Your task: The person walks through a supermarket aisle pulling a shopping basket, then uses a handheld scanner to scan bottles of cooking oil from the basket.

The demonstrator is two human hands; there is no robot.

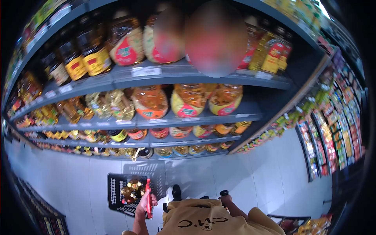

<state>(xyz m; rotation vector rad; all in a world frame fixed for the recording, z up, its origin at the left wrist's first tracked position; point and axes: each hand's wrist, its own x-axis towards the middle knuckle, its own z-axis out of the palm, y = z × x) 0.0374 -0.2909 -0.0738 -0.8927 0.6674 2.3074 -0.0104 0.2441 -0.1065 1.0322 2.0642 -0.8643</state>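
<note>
My left hand (145,203) is closed around the red handle (149,192) of a black shopping basket (112,195). The basket is perforated plastic, and its shadow falls on the floor beside it. Several bottles (133,190) with pale caps and amber contents stand inside it. Low at my other side, my right hand (226,199) is closed on a small dark object (224,193) whose kind I cannot make out. A tan garment (207,215) with dark lettering covers my front.
Ahead, a grey shelf unit (133,81) carries rows of cooking oil bottles (149,101) and dark bottles (96,55). Packaged goods (340,129) fill racks on the right. Pale tiled floor (219,172) lies between, with my shoe (176,192) on it. A blurred patch hides part of the upper shelf.
</note>
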